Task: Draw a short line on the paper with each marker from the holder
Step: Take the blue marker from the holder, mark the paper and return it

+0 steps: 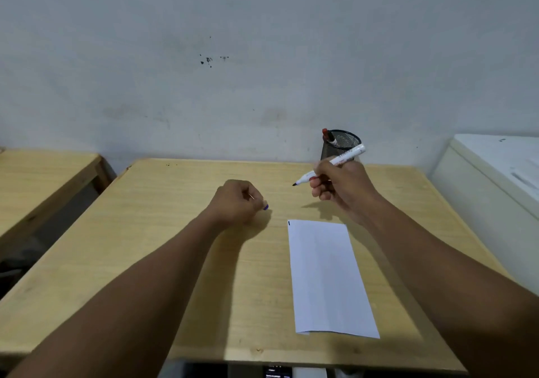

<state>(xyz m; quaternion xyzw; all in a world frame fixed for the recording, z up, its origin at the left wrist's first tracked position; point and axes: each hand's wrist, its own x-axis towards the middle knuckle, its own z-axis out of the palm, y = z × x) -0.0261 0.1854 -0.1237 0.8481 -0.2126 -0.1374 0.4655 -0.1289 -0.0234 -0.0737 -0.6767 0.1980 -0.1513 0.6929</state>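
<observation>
- Paper (329,275), a long white sheet, lies on the desk (175,246) toward its right front; one small dark mark sits at the sheet's far left corner, so I'd judge one line done.
- Holder (339,147), black mesh, stands at the desk's far edge near the right corner, a red-capped marker (329,137) inside, likely not yet used.
- Right hand (339,188) is wrapped around an uncapped white marker (332,163), its tip in the air beyond the sheet's far edge, apart from it.
- Left hand (237,201) is fisted mid-desk, left of the sheet; a purple bit at the fingers may be a cap, I cannot tell.
</observation>
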